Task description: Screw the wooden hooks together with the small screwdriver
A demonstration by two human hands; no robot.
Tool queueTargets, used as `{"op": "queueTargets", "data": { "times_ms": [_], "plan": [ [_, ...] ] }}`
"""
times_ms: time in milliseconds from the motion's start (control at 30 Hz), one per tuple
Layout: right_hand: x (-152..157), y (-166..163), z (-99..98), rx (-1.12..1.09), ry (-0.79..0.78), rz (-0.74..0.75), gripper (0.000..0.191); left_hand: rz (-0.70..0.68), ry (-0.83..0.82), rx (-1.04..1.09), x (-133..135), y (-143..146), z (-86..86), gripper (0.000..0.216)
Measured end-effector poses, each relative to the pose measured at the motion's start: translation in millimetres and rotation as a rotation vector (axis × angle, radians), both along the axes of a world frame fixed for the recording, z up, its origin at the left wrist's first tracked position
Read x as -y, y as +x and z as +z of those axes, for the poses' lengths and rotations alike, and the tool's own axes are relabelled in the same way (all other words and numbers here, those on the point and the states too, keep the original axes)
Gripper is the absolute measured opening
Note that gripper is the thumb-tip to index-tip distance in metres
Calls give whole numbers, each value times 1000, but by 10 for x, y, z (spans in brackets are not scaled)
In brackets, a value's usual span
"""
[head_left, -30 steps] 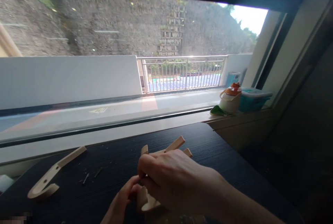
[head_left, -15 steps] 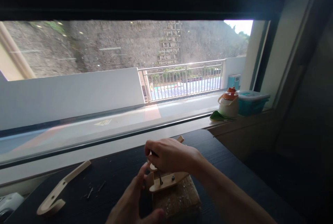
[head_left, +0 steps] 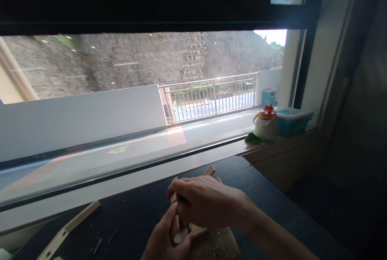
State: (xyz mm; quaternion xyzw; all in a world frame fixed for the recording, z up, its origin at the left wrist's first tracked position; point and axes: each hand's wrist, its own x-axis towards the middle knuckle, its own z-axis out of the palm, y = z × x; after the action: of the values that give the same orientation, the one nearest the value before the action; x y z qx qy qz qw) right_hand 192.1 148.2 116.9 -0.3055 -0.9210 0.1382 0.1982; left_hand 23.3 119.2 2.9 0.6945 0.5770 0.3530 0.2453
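My left hand (head_left: 165, 234) is closed around the near end of a pale wooden piece (head_left: 177, 237), with the thumb pressed along its side. My right hand (head_left: 201, 201) is curled over the same piece from above, its fingers bent round a thin metal tool that they mostly hide. A small dark bolt (head_left: 189, 229) shows between the hands. Beneath lies a rough wooden block (head_left: 220, 244), partly covered by my hands. The far end of another pale wooden strip (head_left: 209, 170) sticks out beyond my right hand.
On the dark table (head_left: 136, 207) at left lies a curved wooden strip (head_left: 71, 224) with holes, cut off by the frame. Small metal pins (head_left: 97, 246) lie near it. A bottle with an orange lid (head_left: 266, 123) and a teal box (head_left: 293, 123) stand on the windowsill.
The wooden piece has turned, and its near end now sits in my left hand's grip. My right hand is lower, covering the metal tool that stood in the hole. The view has tilted up.
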Motion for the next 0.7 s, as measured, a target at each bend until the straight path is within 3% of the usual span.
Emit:
{"op": "queueTargets", "data": {
  "times_ms": [100, 433, 500, 567, 700],
  "plan": [
    [-33, 50, -2, 3, -49, 25, 30, 23, 25, 82, -11, 52, -64, 51],
    [-117, -23, -101, -46, -39, -17, 21, 36, 10, 249, -49, 42, -204, 44],
    [-100, -38, -99, -46, -32, -32, 22, -28, -43, 221, -38, -26, -87, 42],
    [-67, -41, -75, -50, -1, -22, 23, -154, -122, 166, -30, -99, 133, 41],
    [-10, -7, -13, -79, 76, 36, 23, -248, -167, 186, -89, -148, 589, 34]
  ]
}}
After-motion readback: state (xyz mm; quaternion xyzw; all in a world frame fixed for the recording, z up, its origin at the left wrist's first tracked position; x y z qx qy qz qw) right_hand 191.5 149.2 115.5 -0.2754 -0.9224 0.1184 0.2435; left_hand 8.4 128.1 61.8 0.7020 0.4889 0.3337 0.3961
